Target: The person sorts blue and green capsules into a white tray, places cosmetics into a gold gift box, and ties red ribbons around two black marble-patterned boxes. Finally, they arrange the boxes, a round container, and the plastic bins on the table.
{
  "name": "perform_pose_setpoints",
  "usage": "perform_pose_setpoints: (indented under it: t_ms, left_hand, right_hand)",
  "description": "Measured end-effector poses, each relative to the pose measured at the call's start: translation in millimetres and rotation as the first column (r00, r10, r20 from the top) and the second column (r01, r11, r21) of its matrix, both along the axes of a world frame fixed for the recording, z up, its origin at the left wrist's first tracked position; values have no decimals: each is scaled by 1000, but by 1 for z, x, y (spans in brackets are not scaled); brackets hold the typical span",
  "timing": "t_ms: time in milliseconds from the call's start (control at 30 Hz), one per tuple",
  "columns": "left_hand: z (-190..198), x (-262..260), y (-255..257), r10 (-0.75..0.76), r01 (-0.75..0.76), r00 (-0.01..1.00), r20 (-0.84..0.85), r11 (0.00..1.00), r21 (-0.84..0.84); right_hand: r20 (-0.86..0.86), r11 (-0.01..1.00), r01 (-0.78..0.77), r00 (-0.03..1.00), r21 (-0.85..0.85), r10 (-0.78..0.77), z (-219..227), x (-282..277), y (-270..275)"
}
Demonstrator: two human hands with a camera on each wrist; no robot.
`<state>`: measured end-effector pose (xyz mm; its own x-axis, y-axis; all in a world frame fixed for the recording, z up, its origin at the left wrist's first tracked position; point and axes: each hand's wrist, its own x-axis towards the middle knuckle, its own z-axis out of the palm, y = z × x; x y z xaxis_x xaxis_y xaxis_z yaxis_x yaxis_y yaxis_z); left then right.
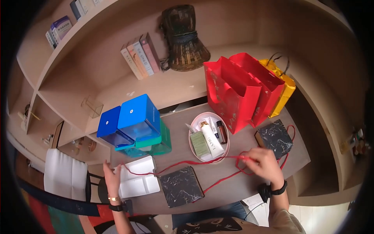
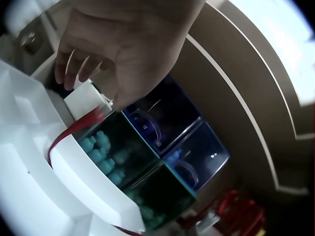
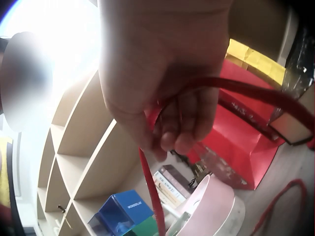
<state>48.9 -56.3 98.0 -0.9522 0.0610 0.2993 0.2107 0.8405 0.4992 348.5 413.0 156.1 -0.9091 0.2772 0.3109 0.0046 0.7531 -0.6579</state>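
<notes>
A long red ribbon runs across the table between my two hands. My right hand pinches it between thumb and curled fingers; a loop hangs below, and in the right wrist view the ribbon drops from the fingertips. On the left, my left hand has its fingers spread, with the ribbon's end right by the thumb tip. Under that hand lies an open white box. One black marbled box piece lies front centre, another at the right with ribbon beside it.
An oval pink box holding a tube, bottles and a green box stands mid-table. Blue boxes are stacked on green ones at the left. Red bags and a yellow bag stand back right. Behind are shelves with books.
</notes>
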Motion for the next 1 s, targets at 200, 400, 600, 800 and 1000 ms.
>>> perform_pose_setpoints:
  t_ms: [200, 400, 600, 800, 1000]
  left_hand:
    - [56, 97, 117, -565, 567, 824, -46, 822, 55]
    - [57, 146, 191, -986, 963, -45, 158, 0, 270]
    - [60, 88, 150, -934, 698, -35, 355, 232, 678]
    - [48, 25, 133, -881, 816, 282, 380, 428, 388]
    - [-7, 14, 153, -875, 891, 311, 371, 404, 208]
  right_hand:
    - [-13, 929, -326, 944, -178, 329, -16, 2, -28]
    - [-42, 764, -613, 785, -204, 618, -3, -3, -88]
    - [42, 777, -459, 850, -430, 525, -18, 9, -102]
    - [303, 690, -316, 725, -652, 619, -70, 17, -131]
    - [245, 349, -3, 707, -937, 663, -102, 18, -158]
